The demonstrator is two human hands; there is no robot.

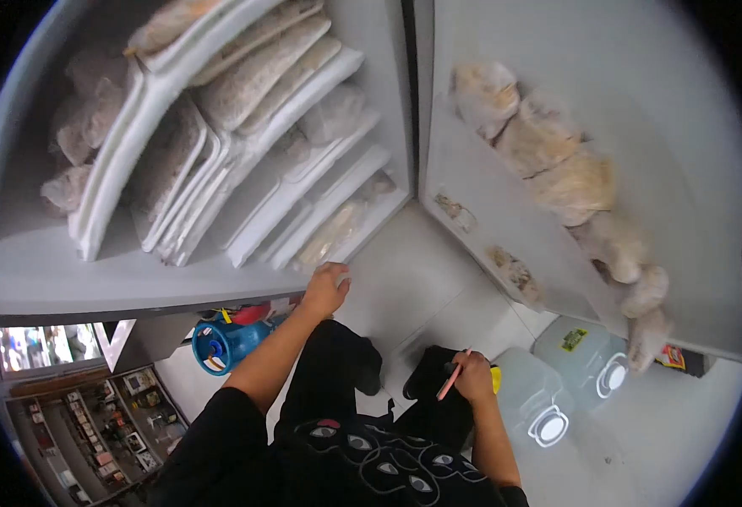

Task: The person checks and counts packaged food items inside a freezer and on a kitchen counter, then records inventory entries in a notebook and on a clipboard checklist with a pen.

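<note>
My left hand (327,291) is at the lower front edge of the open freezer (109,283), beside the lowest frost-covered shelf. Its fingers are bent and the thumb stands apart, with nothing visible in them. Just above it lies a clear plastic bag of pale food (335,232). Over my right knee, my right hand (475,376) is closed on a slim pink stick-like object (449,384); its exact kind is too small to tell. A small yellow thing (495,378) shows beside that hand, and I cannot tell whether they touch.
Frosted shelves (244,144) hold several wrapped packs. The open door (675,169) carries bagged frozen food (570,182) in its rack. Two translucent jugs (527,397) stand on the tiled floor at right. A blue gas cylinder (227,345) and shelves of small goods (100,431) are at left.
</note>
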